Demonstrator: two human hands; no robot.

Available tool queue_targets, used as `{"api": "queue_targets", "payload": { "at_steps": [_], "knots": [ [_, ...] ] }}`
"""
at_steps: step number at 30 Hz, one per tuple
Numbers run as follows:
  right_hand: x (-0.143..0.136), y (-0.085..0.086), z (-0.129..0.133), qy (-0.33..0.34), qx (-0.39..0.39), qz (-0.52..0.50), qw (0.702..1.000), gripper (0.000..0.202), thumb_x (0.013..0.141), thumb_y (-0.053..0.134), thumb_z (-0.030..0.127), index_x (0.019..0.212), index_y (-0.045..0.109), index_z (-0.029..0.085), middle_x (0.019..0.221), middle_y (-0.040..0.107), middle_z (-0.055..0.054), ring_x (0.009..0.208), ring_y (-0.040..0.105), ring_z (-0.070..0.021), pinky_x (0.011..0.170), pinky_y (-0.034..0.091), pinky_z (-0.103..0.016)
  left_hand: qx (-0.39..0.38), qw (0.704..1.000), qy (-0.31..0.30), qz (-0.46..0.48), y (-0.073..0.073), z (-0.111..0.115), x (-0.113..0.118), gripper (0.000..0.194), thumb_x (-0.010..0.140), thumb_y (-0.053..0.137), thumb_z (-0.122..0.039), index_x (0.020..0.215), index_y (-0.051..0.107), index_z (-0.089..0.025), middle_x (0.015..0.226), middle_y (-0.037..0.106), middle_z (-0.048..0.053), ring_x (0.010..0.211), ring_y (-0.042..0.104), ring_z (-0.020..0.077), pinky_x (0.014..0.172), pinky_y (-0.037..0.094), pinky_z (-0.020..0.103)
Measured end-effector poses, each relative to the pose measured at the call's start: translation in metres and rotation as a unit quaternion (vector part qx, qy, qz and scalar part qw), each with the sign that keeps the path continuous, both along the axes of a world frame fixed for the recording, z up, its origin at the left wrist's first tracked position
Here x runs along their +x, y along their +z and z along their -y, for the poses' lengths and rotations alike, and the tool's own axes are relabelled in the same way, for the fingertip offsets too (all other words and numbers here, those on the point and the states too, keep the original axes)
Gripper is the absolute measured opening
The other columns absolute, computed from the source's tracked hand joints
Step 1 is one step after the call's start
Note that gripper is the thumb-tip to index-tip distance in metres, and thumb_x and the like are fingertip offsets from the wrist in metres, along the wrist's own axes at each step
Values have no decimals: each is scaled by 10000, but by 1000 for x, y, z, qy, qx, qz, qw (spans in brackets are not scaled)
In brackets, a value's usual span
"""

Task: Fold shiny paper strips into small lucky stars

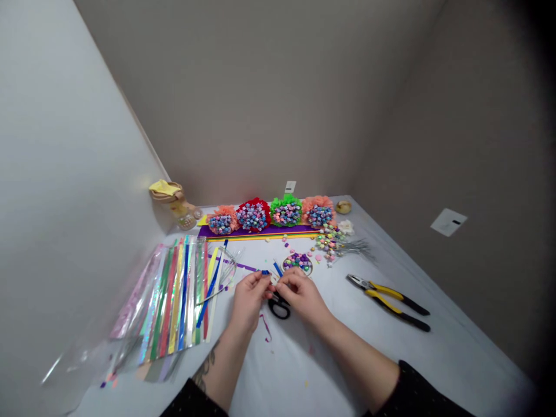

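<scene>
My left hand (252, 298) is closed in a pinch on a narrow paper strip (274, 279), pale where it shows between the hands. A short blue piece (263, 272) shows at the left fingertips. My right hand (302, 295) pinches the same strip from the other side, its fingertips close to the left ones. The fingers hide most of the strip. Below them lie scissors with black handles (279, 308), blades mostly covered by the hands. Just behind the right hand is a bowl of purple and pink folded paper stars (297, 260). Another blue strip (277, 268) lies beside this bowl.
Packs of coloured strips (174, 295) cover the left side. Yellow-handled pliers (388, 301) lie at right. Along the back stand several star-filled paper flowers (253, 215). Loose stars (330, 240) and grey wires (356, 248) lie back right. A wicker basket (167, 194) stands back left.
</scene>
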State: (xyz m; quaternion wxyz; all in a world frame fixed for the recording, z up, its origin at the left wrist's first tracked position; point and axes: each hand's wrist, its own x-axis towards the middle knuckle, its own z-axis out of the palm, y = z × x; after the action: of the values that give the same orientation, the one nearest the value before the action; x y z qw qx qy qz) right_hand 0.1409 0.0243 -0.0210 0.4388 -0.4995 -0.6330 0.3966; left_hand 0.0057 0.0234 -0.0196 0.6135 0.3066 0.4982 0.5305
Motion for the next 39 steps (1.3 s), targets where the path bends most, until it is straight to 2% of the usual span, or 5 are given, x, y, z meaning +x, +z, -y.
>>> {"api": "queue_targets", "payload": {
  "at_steps": [11,18,23,31,39],
  "knots": [
    [4,5,4,110,167,46,979,142,765,617,200,624,625,192,1049,636,-65,1064,475,-239,941,318,-430,35,993,-20,-113,-1,-2,-8,229,702,622,-354,656,556,-140,507,525,-42,417,442,61,404,345,158],
    [5,20,10,269,184,-93,941,155,813,616,349,807,717,230,786,709,-60,834,579,-194,869,389,-401,43,989,39,-136,-7,-13,-23,263,717,602,-367,608,518,-143,500,471,-53,397,381,43,392,291,153],
    [12,14,10,278,78,-217,933,219,782,641,419,855,749,243,817,696,-80,851,586,-216,835,411,-386,58,971,110,-202,-10,-20,-35,234,727,588,-371,660,556,-149,500,471,-60,401,382,54,409,302,165],
    [-2,-11,5,156,-245,-303,908,293,655,749,383,844,747,159,732,685,-62,629,573,-135,634,415,-269,104,951,53,-287,-1,-5,-17,114,684,596,-258,654,634,-155,498,547,-38,455,479,102,462,367,198],
    [-3,-1,3,128,-303,-373,868,271,590,784,305,768,740,105,648,663,-60,593,574,-120,611,417,-244,149,922,41,-356,0,0,-16,139,744,529,-245,674,616,-163,577,602,-11,532,522,120,515,395,200]
  ]
}}
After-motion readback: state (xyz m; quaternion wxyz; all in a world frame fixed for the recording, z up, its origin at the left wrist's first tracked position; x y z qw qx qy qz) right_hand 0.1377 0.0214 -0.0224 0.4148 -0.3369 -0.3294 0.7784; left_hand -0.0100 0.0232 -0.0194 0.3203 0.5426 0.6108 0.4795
